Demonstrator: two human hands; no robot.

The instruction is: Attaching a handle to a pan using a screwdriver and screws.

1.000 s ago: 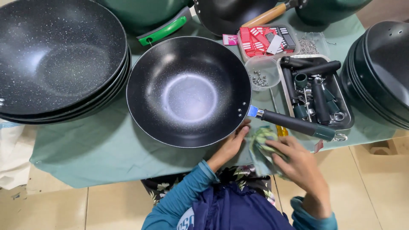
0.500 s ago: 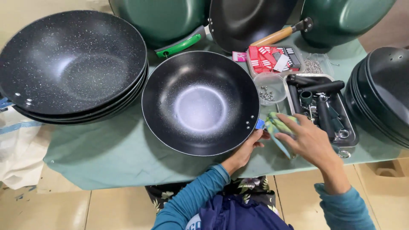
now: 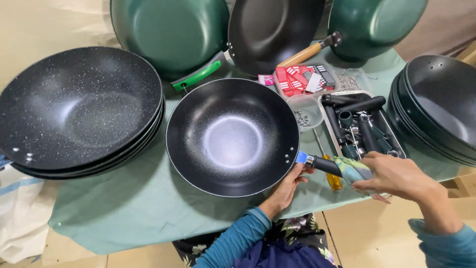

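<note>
Black wok (image 3: pixel 233 136) sits in the middle of the green cloth (image 3: pixel 124 203), its rim close to the stack of speckled woks (image 3: pixel 79 109) on the left with only a narrow strip of cloth between them. Its handle (image 3: pixel 322 164) points right, along the near side of the metal tray (image 3: pixel 391 130). The left hand (image 3: pixel 287 186) cups the wok's rim just below the handle joint, fingers curled up against the outer edge, thumb near the blue collar. The right hand (image 3: pixel 394 173) is closed around a patterned rag (image 3: pixel 352 169), which is wrapped over the far end of the handle; fingers fold down over it. A yellow-handled screwdriver (image 3: pixel 331 173) lies under the handle, just beside the tray's near-left corner. The tray holds loose black handles and small fittings, and touches a clear tub of screws (image 3: pixel 305 113) at its upper left. Behind the wok lean two green pans (image 3: pixel 171 32) and a dark pan with a wooden handle (image 3: pixel 300 54), crowding the back edge. A second stack of black woks (image 3: pixel 436 106) fills the right end of the table. Free cloth shows mainly in front of the wok, down to the near table edge, and at the near-left corner
</note>
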